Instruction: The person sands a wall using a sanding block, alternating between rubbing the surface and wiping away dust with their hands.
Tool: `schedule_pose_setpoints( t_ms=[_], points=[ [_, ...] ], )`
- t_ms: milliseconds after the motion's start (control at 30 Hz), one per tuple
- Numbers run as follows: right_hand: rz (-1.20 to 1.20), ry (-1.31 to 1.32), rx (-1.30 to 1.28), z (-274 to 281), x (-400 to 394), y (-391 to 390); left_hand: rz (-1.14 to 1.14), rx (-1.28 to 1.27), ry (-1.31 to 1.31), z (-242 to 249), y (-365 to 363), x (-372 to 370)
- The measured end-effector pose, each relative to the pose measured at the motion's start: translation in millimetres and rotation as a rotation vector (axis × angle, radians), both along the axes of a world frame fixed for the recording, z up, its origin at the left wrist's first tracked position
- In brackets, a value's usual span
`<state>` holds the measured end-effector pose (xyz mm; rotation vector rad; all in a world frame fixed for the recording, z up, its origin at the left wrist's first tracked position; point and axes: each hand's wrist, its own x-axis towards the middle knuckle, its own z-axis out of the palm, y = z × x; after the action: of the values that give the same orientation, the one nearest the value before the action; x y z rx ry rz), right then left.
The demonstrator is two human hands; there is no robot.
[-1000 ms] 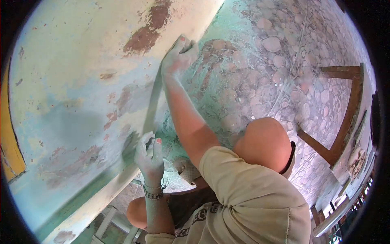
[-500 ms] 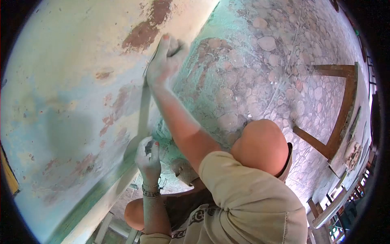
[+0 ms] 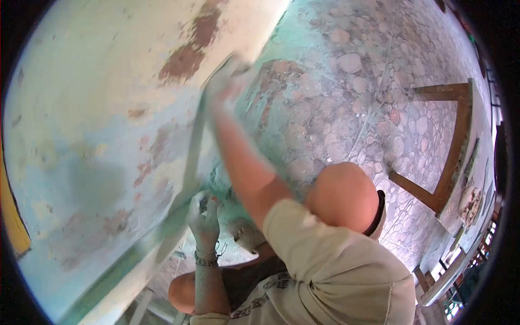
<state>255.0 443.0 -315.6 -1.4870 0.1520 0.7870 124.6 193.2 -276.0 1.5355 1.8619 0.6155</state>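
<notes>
My right hand (image 3: 230, 81), dusty and smeared by motion, presses a thin, dark-edged sheet like sandpaper (image 3: 216, 70) against the painted wall (image 3: 108, 54). It works near the wall's corner, just right of a brown bare patch (image 3: 184, 60). Lower down, my left hand (image 3: 205, 219) is coated in pale dust, its fingers loosely curled in toward the thumb. Nothing shows in that curl. Bracelets circle the left wrist, and the hand hovers close to the green band (image 3: 122, 271) along the wall's lower edge.
Cobble-like stonework (image 3: 352, 81) with green paint stains spreads to the right. A brown wooden frame (image 3: 455, 146) stands against it. My bare knees (image 3: 346, 197) are bent beneath me. A yellow-edged strip (image 3: 13, 216) shows at far left.
The view has shifted slightly. My right hand has swept a little along the wall's edge with the sheet and is now blurred. My left hand has drifted slightly right and down.
</notes>
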Motion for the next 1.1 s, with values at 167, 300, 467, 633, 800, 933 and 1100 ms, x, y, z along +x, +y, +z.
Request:
schedule_pose_setpoints(
  t_ms=[167,300,467,633,800,933,1100],
  points=[
    [0.056,-0.091,-0.039,-4,6,-2,-0.089,-0.093,0.042,-4,-5,9],
    [-0.031,0.083,-0.103,-30,31,23,-0.057,-0.009,0.034,6,0,13],
    [0.117,-0.114,-0.041,1,6,-14,-0.127,-0.067,0.115,-8,1,10],
    [0.038,0.136,-0.079,-59,38,23,-0.045,-0.062,-0.006,3,-3,13],
    [0.125,-0.212,-0.094,-70,-5,-7,-0.191,-0.085,0.045,-15,-7,15],
    [0.244,0.106,-0.258,-97,81,43,-0.115,-0.139,-0.004,-11,-7,15],
    [0.217,-0.125,-0.181,-99,38,17,-0.15,-0.154,-0.002,-15,7,30]
  ],
)
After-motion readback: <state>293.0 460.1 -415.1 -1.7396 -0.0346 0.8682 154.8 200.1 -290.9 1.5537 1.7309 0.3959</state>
